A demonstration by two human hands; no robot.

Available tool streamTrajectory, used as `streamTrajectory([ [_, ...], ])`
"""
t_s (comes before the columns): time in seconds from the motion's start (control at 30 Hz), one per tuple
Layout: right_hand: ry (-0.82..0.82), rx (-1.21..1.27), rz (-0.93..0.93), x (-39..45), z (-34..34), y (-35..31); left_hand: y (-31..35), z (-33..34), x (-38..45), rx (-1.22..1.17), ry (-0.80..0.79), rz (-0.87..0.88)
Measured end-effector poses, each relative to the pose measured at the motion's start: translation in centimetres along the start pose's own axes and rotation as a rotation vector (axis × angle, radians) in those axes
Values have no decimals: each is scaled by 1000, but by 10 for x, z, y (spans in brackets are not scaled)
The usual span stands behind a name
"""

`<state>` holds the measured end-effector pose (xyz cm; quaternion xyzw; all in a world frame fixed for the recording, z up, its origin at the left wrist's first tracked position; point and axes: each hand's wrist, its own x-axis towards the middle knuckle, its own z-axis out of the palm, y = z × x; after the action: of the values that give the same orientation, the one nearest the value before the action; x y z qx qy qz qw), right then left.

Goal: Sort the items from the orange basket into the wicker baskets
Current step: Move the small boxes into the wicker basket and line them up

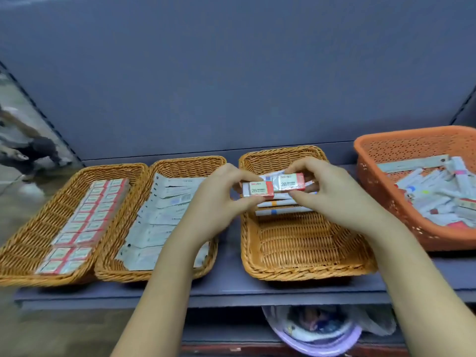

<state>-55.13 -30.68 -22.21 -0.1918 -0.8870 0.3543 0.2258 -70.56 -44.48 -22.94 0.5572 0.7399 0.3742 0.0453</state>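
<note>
Two 2B erasers are held end to end, long axes running 9 to 3 o'clock, above the far end of the third wicker basket (304, 243). The left hand (219, 199) pinches the left eraser (258, 189); the right hand (332, 194) pinches the right eraser (291, 182). The matching eraser basket (36, 243) lies at 9 o'clock, nearer the left hand. Between them, the second basket (185, 163) holds flat white packets. The orange basket (386, 155), at 3 o'clock, holds mixed unsorted items.

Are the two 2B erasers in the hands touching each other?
Touching. In the head view, the left hand's eraser overlaps the end of the right hand's eraser with no gap, above the right wicker basket.
</note>
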Motion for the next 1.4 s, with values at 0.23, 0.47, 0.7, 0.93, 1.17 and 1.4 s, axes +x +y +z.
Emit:
streamTrajectory([
  [0.23, -153, -51, -123, 21, 51, -24, -30, -34, -39, 39, 53, -140],
  [0.47, -190, -180, -221, 27, 98, -60, -66, -80, -68, 163, 54, -167],
  [0.7, -129, -204, -156, 36, 167, -110, -128, -136, -98, 175, 12, -118],
  [0.93, -96, -232, -128, 49, 250, -163, -186, -198, -132, 249, -76, -122],
  [1.17, -241, -390, -136, 59, 301, -198, -223, -229, -152, 424, -244, -211],
  [1.4, -301, -538, -61, 70, 323, -206, -238, -225, -154, 535, -342, -208],
])
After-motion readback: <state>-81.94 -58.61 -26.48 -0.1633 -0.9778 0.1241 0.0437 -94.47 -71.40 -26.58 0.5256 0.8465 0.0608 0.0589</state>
